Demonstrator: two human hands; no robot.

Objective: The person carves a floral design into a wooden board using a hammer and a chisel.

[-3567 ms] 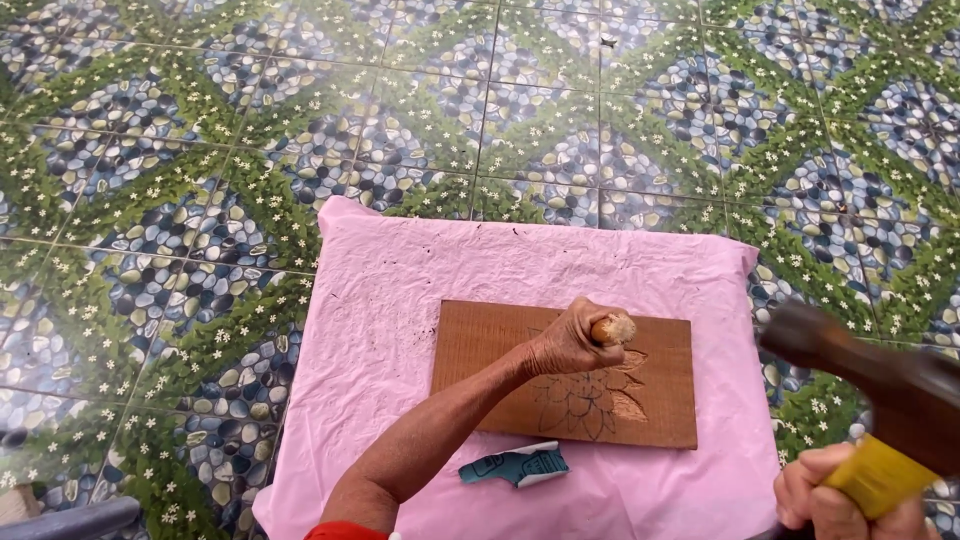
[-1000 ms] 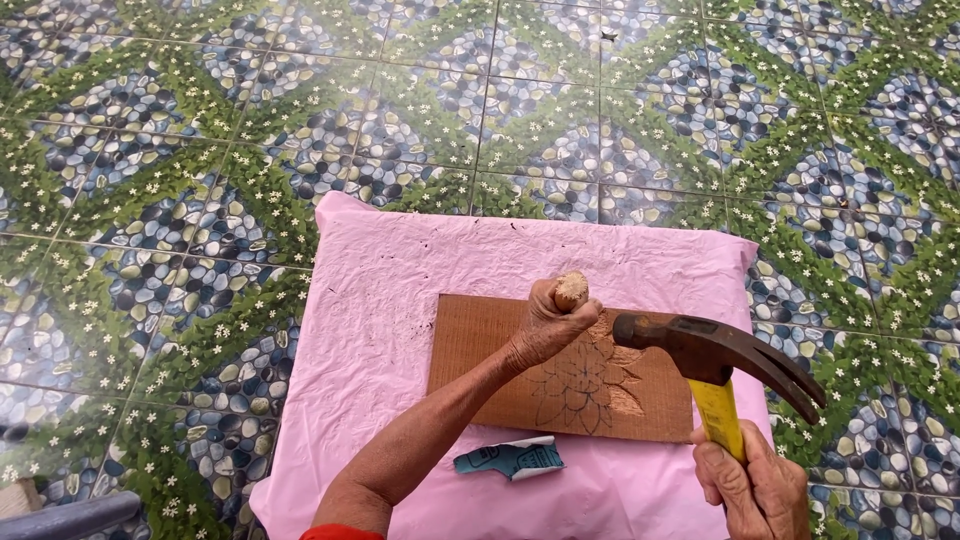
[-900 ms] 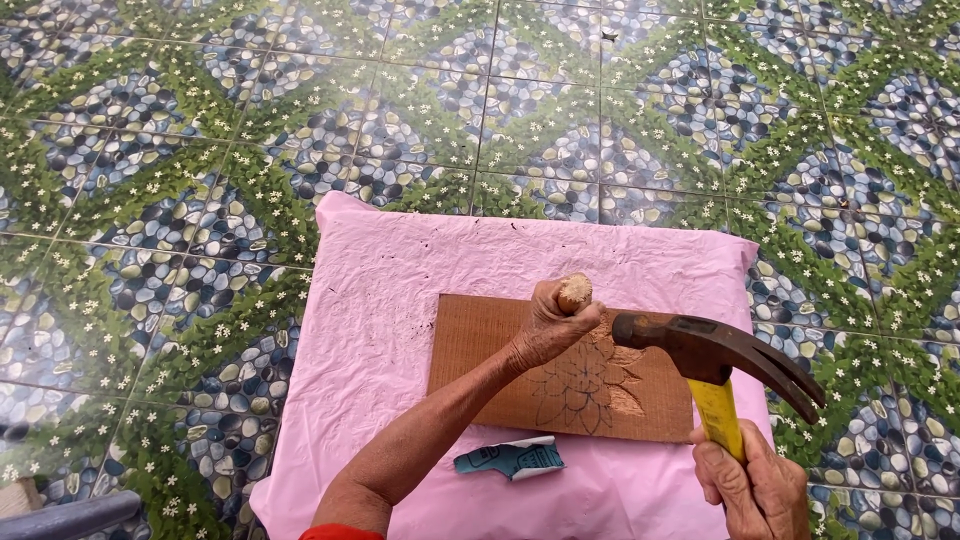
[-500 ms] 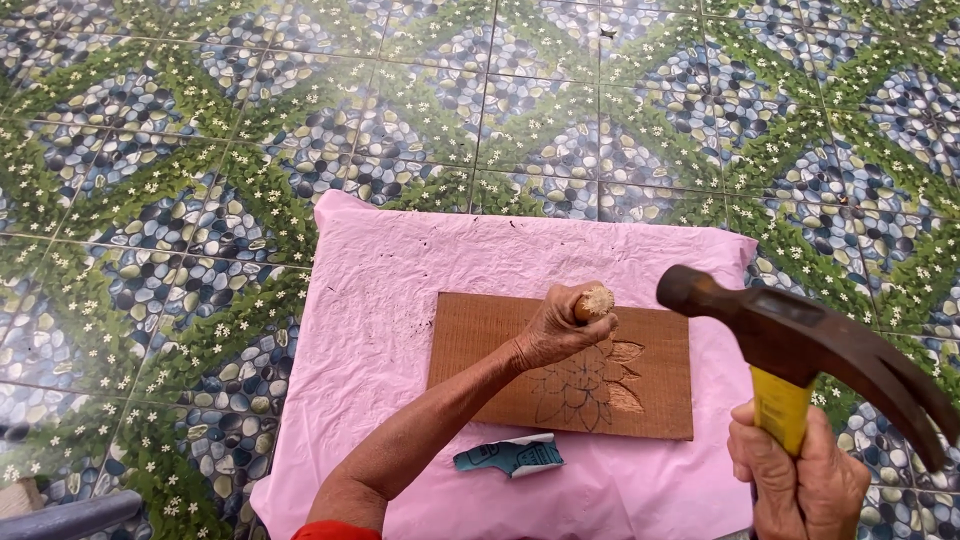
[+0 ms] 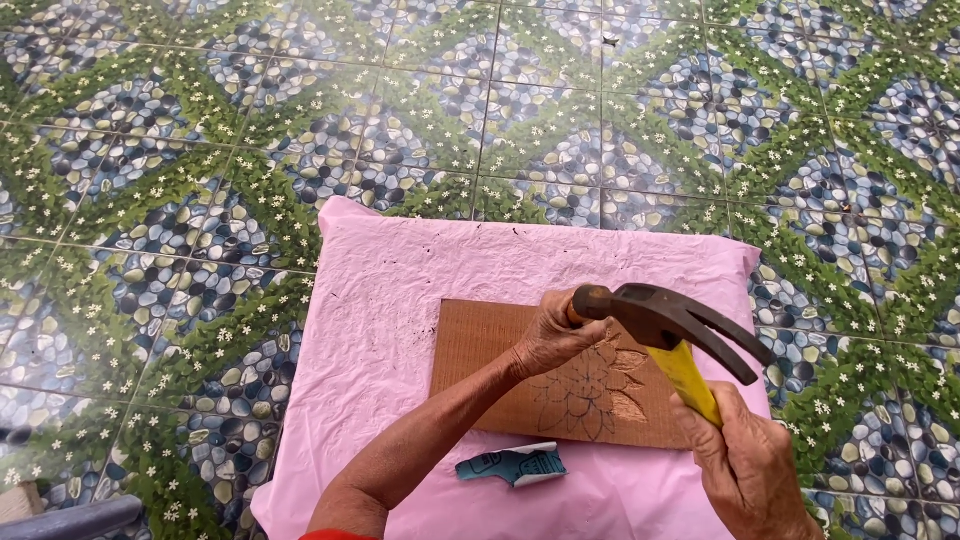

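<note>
A brown wooden board (image 5: 490,365) with a flower drawn and partly carved on it lies on a pink sheet (image 5: 380,310). My left hand (image 5: 553,335) is closed round a wooden-handled chisel, mostly hidden in the fist, held upright on the board near the flower. My right hand (image 5: 755,470) grips the yellow handle of a dark claw hammer (image 5: 665,315). The hammer's face meets the chisel's top end above my left fist.
A small teal and white packet (image 5: 512,466) lies on the pink sheet just below the board. The sheet covers a low surface over a tiled floor (image 5: 200,180) patterned with pebbles and green leaves. A grey object (image 5: 60,520) shows at the bottom left corner.
The hammer was raised to the right half a second ago; it has now swung down to the left onto the chisel's end. My left hand has stayed in place on the board.
</note>
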